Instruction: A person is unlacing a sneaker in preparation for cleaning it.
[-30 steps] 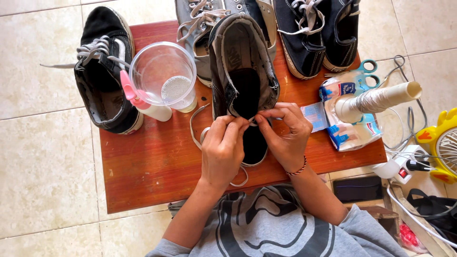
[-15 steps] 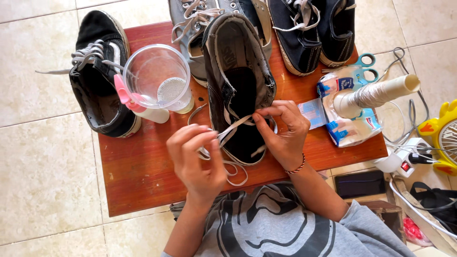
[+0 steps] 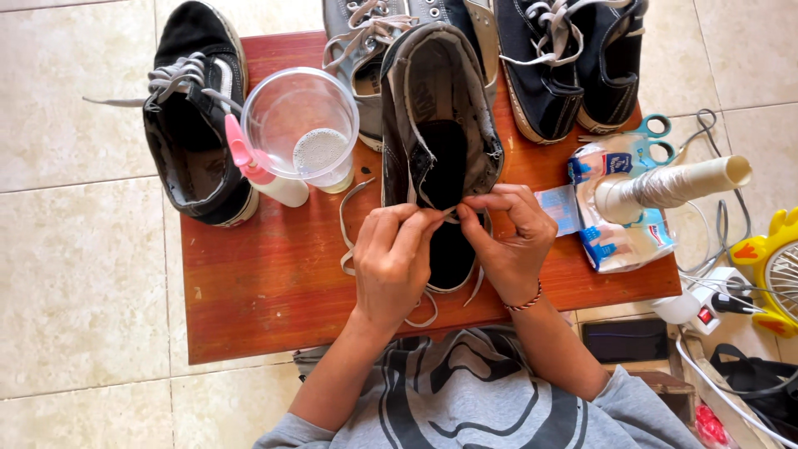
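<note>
A low red-brown wooden table (image 3: 274, 283) stands on pale floor tiles (image 3: 83, 274), and the person sits at its near edge in a grey printed shirt (image 3: 490, 399). At the middle of the table lies a worn dark grey sneaker (image 3: 440, 108), heel toward the person and opening upward. A black sneaker with grey laces (image 3: 195, 116) lies at the left edge, partly off the tabletop, and a grey sneaker (image 3: 366, 41) and a pair of dark canvas shoes (image 3: 565, 58) lie along the far side. Between the black and the worn sneaker stands a clear plastic cup (image 3: 299, 125), and a white spray bottle with a pink nozzle (image 3: 262, 170) rests against it. To the right lie a blue-and-white packet (image 3: 623, 233), a cone of pale thread (image 3: 673, 185) and teal-handled scissors (image 3: 657, 137). The left hand (image 3: 391, 262) and the right hand (image 3: 511, 241) meet over the worn sneaker's heel end, the fingertips of each pinched shut on a grey shoelace (image 3: 345, 224) whose loose loop trails onto the table to the left.
</note>
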